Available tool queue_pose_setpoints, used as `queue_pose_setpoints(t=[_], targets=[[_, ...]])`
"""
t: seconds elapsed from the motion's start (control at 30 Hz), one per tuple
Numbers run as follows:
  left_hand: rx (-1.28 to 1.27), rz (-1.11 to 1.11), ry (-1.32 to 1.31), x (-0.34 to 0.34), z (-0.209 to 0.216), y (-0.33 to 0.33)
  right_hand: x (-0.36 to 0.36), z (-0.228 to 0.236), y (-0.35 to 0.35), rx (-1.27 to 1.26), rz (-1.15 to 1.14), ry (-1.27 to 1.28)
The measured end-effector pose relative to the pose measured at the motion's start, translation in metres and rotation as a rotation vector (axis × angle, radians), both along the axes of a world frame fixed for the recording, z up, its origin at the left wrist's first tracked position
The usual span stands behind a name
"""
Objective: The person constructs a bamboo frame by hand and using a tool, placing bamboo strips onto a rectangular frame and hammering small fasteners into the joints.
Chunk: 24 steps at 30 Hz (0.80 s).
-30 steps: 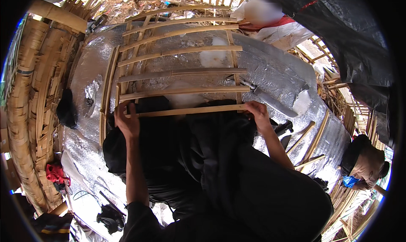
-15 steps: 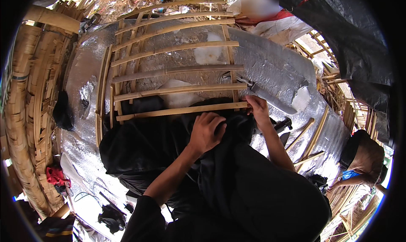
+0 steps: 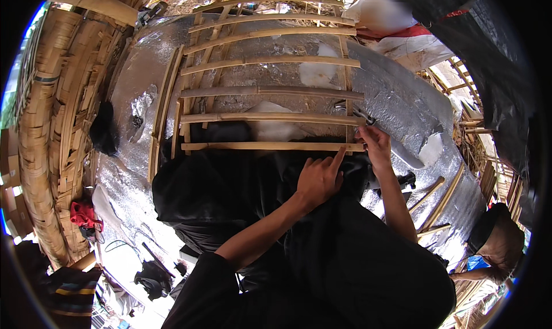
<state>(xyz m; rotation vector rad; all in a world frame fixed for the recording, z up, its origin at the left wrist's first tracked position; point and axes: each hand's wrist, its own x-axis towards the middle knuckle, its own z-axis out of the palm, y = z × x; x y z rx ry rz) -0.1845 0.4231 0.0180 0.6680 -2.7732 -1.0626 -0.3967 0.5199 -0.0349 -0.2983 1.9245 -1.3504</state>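
A ladder-like bamboo frame lies across and beyond my black-clothed legs, its nearest bamboo slat (image 3: pixel 270 147) running crosswise over my lap. My left hand (image 3: pixel 319 182) reaches that slat near its right end. Its index finger is stretched out onto the wood, the other fingers are loosely bent, and it holds nothing. At the slat's right end is my right hand (image 3: pixel 375 145), thumb and fingertips pinched together beside the joint. Whatever lies between those fingertips is too small to make out. Just beyond the right hand lies a long grey blade (image 3: pixel 407 155), partly hidden by it.
Silvery foil sheeting (image 3: pixel 397 79) covers the ground. Loose bamboo strips (image 3: pixel 443 197) and a black-headed tool (image 3: pixel 406 181) lie at right. Another person (image 3: pixel 497 240) is at the far right. A woven bamboo wall (image 3: pixel 69 116) stands left, near a red cloth (image 3: pixel 85 214).
My left hand has moved right along the nearest slat and stretched its index finger onto it. My right hand stays pinched at the slat's end. The whole view has shifted slightly.
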Motion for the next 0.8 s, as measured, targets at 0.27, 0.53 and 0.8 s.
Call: queue_pose_setpoints(t=[0.27,0.53,0.8], targets=[[-0.102,0.008,0.006,0.000,-0.002,0.002,-0.006,0.007,-0.013,-0.006,-0.029,-0.060],[-0.110,-0.011,0.043,0.002,-0.003,-0.001,-0.011,0.008,0.000,-0.042,-0.047,-0.128],[-0.116,-0.020,0.067,0.004,-0.007,-0.001,-0.009,0.014,0.022,-0.032,-0.050,0.021]])
